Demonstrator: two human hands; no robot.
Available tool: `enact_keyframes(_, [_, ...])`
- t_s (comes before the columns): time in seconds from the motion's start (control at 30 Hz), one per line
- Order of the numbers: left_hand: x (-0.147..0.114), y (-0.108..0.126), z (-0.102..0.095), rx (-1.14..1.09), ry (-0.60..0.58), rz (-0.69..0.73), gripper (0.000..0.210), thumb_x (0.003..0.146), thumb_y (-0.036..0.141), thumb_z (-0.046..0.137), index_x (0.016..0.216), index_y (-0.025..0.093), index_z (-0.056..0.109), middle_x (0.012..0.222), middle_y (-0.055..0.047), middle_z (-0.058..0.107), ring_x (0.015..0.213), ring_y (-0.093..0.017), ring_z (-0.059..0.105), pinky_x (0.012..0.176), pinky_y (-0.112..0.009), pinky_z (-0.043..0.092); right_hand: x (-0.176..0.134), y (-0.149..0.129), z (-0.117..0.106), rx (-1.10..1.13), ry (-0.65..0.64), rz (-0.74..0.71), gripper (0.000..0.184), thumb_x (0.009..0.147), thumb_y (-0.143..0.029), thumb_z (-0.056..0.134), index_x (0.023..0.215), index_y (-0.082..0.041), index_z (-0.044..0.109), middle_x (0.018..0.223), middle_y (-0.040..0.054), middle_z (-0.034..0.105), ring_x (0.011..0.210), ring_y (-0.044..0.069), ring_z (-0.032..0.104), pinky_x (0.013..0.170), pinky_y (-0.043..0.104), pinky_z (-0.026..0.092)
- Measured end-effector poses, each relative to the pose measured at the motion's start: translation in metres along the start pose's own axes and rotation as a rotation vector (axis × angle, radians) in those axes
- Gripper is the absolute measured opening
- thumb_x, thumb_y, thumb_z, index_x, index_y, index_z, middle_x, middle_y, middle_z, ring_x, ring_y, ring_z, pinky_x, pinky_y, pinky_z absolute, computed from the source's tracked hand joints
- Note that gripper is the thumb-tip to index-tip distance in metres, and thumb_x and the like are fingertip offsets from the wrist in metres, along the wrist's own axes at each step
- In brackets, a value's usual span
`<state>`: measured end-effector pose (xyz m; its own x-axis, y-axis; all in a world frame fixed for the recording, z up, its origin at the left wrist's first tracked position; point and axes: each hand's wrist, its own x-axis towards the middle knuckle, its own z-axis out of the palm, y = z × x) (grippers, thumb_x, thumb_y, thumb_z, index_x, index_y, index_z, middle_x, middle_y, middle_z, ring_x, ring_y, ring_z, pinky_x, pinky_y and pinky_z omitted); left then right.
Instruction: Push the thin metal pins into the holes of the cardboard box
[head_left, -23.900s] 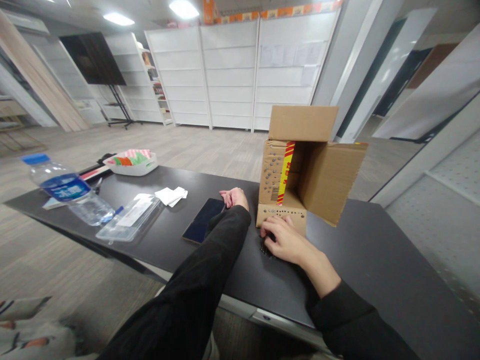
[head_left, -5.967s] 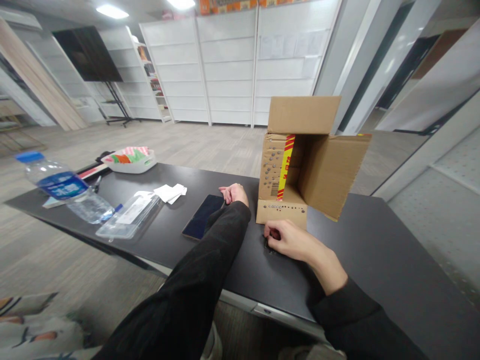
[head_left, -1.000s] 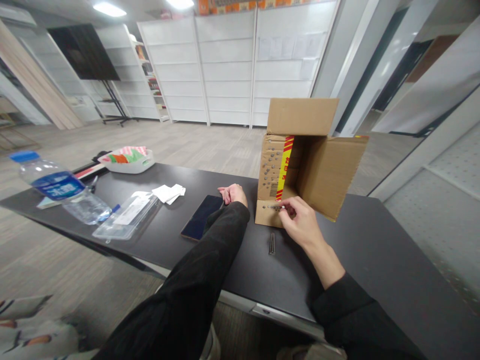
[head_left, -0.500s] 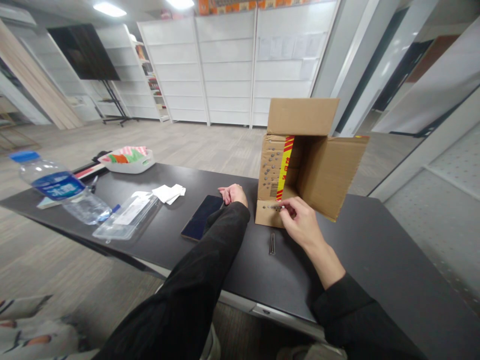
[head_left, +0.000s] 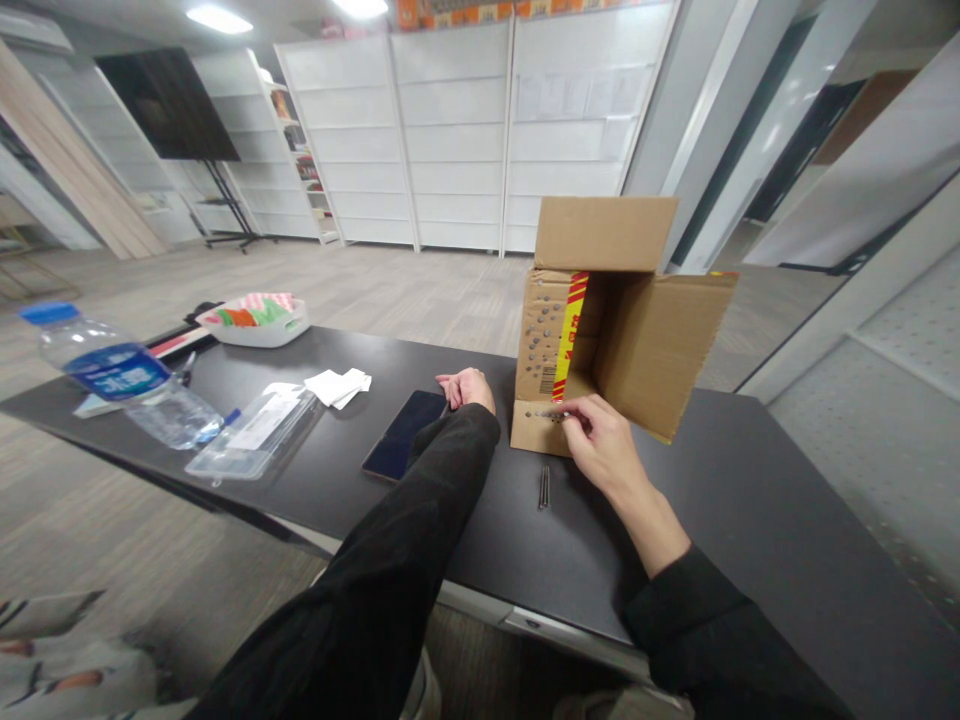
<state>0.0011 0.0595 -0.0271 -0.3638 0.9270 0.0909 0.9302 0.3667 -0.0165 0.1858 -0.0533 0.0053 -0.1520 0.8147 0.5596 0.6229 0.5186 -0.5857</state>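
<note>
My right hand (head_left: 600, 440) is at the low front flap of an open cardboard box (head_left: 540, 435). Its thumb and forefinger pinch together at the right end of a row of small grey nail heads (head_left: 538, 414); a small bright nail head (head_left: 566, 414) shows between the fingertips, the rest hidden. More round grey heads dot the box's left panel. On the table just in front of the flap lie a few long thin nails (head_left: 544, 487). My left hand (head_left: 469, 388) rests on the table left of the box, fingers curled in, nothing visible in them.
A dark phone (head_left: 405, 435) lies partly under my left forearm. Further left are white papers (head_left: 339, 387), a clear plastic case (head_left: 259, 435), a water bottle (head_left: 127, 375) lying tilted and a white basket (head_left: 274, 333) with colourful packets. The box's side flap (head_left: 667, 350) sticks out to the right.
My right forefinger has shifted slightly at the row of heads and lies straighter against it. The left hand, the box and the loose nails stay in place.
</note>
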Motion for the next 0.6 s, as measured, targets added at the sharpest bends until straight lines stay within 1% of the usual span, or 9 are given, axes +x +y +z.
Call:
enact_keyframes(0.03, [0.0003,0.0008,0.0010,0.145,0.019,-0.066,0.048,0.091,0.004,0.052,0.131,-0.022,0.052,0.081,-0.027,0.073,0.066,-0.026,0.069,0.048,-0.026,0.040,0.0000,0.0002,0.0000,-0.003,0.002,-0.001,0.025,0.086,-0.019,0.047,0.089,-0.020,0.072,0.088,0.0066,0.067,0.080,0.021,0.062,0.074,0.034,0.047])
enact_keyframes(0.07, [0.0009,0.0016,0.0020,0.243,0.027,-0.094,0.046,0.090,0.002,0.052,0.129,-0.022,0.054,0.081,-0.027,0.073,0.065,-0.025,0.069,0.048,-0.025,0.040,-0.0001,0.0005,-0.0001,-0.006,0.002,-0.001,0.025,0.086,-0.019,0.047,0.089,-0.020,0.072,0.088,0.0066,0.067,0.081,0.021,0.063,0.075,0.035,0.048])
enact_keyframes(0.13, [0.0022,0.0028,0.0037,0.349,0.029,-0.103,0.044,0.090,0.002,0.052,0.128,-0.020,0.056,0.079,-0.026,0.073,0.061,-0.024,0.068,0.046,-0.024,0.039,0.0000,0.0012,0.0000,-0.011,0.003,-0.002,0.026,0.086,-0.019,0.047,0.089,-0.020,0.072,0.088,0.0066,0.068,0.081,0.021,0.063,0.076,0.035,0.048])
enact_keyframes(0.27, [0.0042,0.0042,0.0053,0.365,0.028,-0.104,0.045,0.092,0.007,0.053,0.127,-0.021,0.056,0.076,-0.026,0.073,0.060,-0.024,0.068,0.045,-0.024,0.039,0.0004,0.0033,0.0008,-0.020,0.007,0.001,0.025,0.085,-0.020,0.048,0.088,-0.020,0.073,0.087,0.0069,0.068,0.079,0.021,0.063,0.074,0.035,0.049])
enact_keyframes(0.37, [0.0039,0.0039,0.0045,0.340,0.030,-0.102,0.048,0.093,0.010,0.054,0.129,-0.020,0.055,0.078,-0.026,0.073,0.061,-0.024,0.069,0.045,-0.024,0.039,0.0006,0.0044,0.0016,-0.025,0.009,0.003,0.024,0.084,-0.020,0.049,0.088,-0.020,0.073,0.086,0.0066,0.067,0.077,0.020,0.063,0.072,0.034,0.049])
enact_keyframes(0.43, [0.0029,0.0033,0.0029,0.332,0.014,-0.088,0.048,0.092,0.009,0.054,0.130,-0.020,0.054,0.080,-0.027,0.073,0.063,-0.025,0.069,0.046,-0.023,0.039,0.0007,0.0047,0.0019,-0.029,0.012,0.004,0.024,0.083,-0.020,0.049,0.087,-0.020,0.073,0.086,0.0068,0.067,0.075,0.020,0.062,0.071,0.034,0.048])
enact_keyframes(0.6, [-0.0011,0.0013,-0.0028,0.326,-0.032,-0.041,0.048,0.089,0.002,0.053,0.129,-0.024,0.051,0.083,-0.031,0.072,0.067,-0.028,0.070,0.046,-0.025,0.040,0.0007,0.0050,0.0022,-0.043,0.006,0.016,0.022,0.082,-0.019,0.051,0.087,-0.020,0.072,0.086,0.0066,0.068,0.071,0.019,0.060,0.067,0.032,0.046])
